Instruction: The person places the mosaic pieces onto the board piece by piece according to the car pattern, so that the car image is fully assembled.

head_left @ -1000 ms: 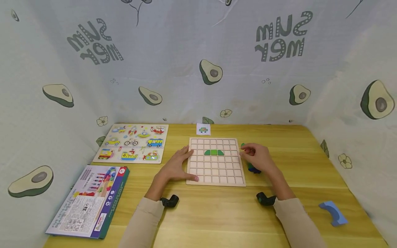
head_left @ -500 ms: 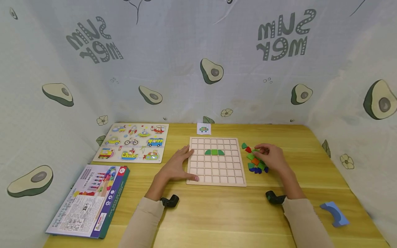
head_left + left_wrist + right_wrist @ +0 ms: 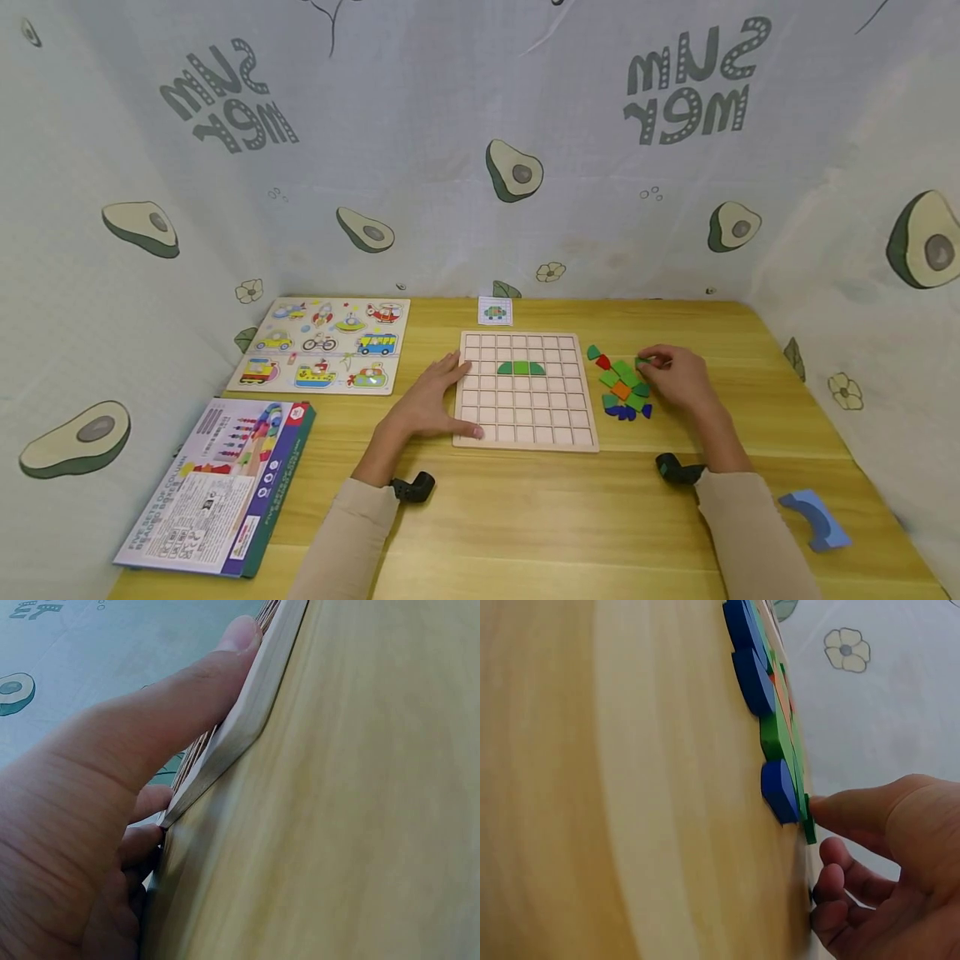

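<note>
A square wooden grid board (image 3: pixel 527 392) lies mid-table, with several green tiles (image 3: pixel 521 368) forming a dome in its upper cells. My left hand (image 3: pixel 426 400) is spread at the board's left side; its straight thumb (image 3: pixel 202 682) presses on the near left corner and its fingers touch the left edge. Right of the board is a loose pile of coloured tiles (image 3: pixel 621 389) in green, red, orange and blue. At the pile's far right my right hand (image 3: pixel 678 377) pinches a small dark green tile (image 3: pixel 810 823) by thumb and finger; its exact shape is partly hidden.
A small pattern card (image 3: pixel 495 312) lies behind the board. At the left are a vehicle puzzle board (image 3: pixel 318 346) and a flat toy box (image 3: pixel 213 487). One blue arch block (image 3: pixel 816 520) sits at the front right. Printed cloth (image 3: pixel 420 167) encloses the table.
My right hand has moved right from the board's edge, across the tile pile to its right side, uncovering the tiles. The left hand stays on the board.
</note>
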### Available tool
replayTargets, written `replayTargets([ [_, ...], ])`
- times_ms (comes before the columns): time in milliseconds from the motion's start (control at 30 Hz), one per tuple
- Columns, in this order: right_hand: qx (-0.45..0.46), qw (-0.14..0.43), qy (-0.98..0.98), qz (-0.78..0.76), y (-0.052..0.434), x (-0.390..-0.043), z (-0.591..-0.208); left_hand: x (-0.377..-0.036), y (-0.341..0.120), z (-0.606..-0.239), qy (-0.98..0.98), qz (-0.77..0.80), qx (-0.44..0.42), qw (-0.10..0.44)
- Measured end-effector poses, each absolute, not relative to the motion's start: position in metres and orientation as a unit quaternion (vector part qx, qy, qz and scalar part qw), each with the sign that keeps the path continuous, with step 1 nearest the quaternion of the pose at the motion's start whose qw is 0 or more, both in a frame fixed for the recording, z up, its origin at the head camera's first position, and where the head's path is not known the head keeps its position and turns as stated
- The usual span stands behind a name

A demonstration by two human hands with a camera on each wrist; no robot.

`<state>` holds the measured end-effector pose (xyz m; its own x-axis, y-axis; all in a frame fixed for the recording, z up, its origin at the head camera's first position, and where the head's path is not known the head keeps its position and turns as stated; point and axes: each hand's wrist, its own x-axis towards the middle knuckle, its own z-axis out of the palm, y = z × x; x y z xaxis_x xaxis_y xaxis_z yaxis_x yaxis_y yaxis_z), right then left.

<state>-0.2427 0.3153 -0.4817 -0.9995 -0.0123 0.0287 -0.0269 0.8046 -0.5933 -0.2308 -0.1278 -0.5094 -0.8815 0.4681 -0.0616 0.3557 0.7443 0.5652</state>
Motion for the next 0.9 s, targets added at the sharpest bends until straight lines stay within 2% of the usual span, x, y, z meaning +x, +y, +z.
replayTargets([
  [400,-0.043,0.002,-0.948,0.314,0.3191,-0.2373,-0.4760,-0.2297,-0.1272,-0.5062,0.928,0.280,0.222,0.103],
  [600,-0.019,-0.015,-0.948,0.316,0.3214,-0.2363,-0.4781,-0.2295,-0.1282,-0.5047,0.928,0.279,0.222,0.105],
  [900,-0.008,0.001,-0.951,0.308,0.3227,-0.2338,-0.4779,-0.2292,-0.1280,-0.5076,0.928,0.280,0.223,0.101],
])
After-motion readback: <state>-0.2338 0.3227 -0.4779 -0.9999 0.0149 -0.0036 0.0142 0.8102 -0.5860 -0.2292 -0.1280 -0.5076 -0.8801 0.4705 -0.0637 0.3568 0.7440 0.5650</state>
